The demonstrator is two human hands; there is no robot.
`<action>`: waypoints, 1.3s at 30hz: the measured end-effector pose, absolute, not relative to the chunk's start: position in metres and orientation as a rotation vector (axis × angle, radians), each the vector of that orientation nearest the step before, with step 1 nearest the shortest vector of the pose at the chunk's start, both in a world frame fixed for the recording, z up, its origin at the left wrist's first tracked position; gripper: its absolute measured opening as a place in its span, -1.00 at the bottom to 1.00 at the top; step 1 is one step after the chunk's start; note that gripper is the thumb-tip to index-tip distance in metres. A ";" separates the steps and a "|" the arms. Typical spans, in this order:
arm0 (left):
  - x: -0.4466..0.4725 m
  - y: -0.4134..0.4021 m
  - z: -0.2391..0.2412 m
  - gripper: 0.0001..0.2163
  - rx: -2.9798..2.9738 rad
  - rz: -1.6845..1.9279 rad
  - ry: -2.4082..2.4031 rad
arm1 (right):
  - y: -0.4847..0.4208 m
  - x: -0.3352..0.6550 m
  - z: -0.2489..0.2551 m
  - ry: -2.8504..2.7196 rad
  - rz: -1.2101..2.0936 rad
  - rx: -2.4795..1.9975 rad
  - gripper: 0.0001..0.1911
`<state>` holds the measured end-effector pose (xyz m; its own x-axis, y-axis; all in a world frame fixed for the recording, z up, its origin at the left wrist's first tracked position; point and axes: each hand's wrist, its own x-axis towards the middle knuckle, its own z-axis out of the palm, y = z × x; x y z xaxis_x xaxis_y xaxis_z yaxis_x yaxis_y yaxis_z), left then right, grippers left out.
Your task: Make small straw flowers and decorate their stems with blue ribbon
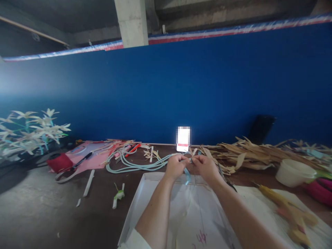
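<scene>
Two hands met just above the far edge of a shallow white box (pixel 137 193) on the brown table (pixel 101 228). Thumb and fingers of the left hand (pixel 177 166) and of the right hand (pixel 206 168) were pinched close together on a light-blue strip (pixel 187 177), its tail hanging over the box's far edge. A pale husk piece (pixel 193 151) stuck up by the fingertips; which hand gripped it I could not tell. Behind, near the table's far edge, stood a phone (pixel 183 142) with a bright screen. Pale blue-green cords (pixel 126 170) lay coiled beyond the box's far left corner. Dried husks (pixel 234 157) were heaped along the table's far edge, to the right, with a white tub (pixel 295 173) nearby. Beside the box's right edge a yellow glue gun (pixel 286 202) rested on a white sheet (pixel 249 199).
</scene>
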<state>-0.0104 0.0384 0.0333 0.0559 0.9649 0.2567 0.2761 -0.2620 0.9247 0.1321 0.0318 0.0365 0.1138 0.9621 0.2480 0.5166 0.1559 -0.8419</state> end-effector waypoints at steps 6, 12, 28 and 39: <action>-0.011 0.035 0.038 -0.79 1.613 1.220 1.263 | 0.030 0.130 0.039 -1.449 0.683 -1.467 -0.76; -0.011 0.035 0.037 -0.78 1.589 1.229 1.235 | 0.026 0.129 0.044 -1.343 0.833 -1.440 -0.76; -0.013 0.040 0.030 -0.78 1.591 1.209 1.182 | 0.030 0.133 0.037 -1.296 1.028 -1.299 -0.71; -0.014 0.040 0.031 -0.77 1.629 1.212 1.194 | 0.027 0.131 0.042 -1.455 0.805 -1.367 -0.72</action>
